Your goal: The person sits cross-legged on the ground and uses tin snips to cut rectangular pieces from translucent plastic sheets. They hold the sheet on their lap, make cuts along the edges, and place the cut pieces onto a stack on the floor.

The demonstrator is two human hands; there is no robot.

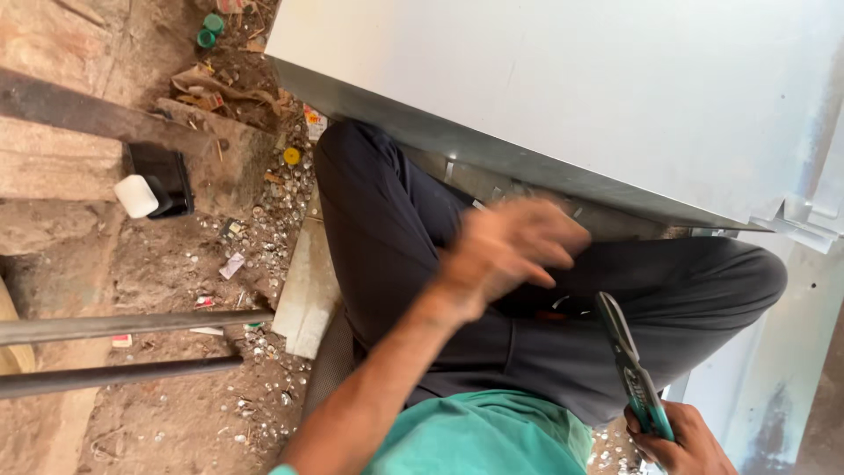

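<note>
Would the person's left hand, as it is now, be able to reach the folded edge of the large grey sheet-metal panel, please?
Probably yes. The left hand is empty, blurred, and just below the grey sheet-metal panel; nothing lies between them. The right hand holds the green-handled snips.

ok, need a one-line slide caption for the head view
Seated person's blurred left hand reaches toward a grey sheet-metal panel over their lap; right hand grips green-handled snips.

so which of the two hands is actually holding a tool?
The right hand, at the bottom right edge of the picture, grips green-handled snips. The left hand is blurred over the dark trousers, below the sheet metal, and appears empty.
</note>
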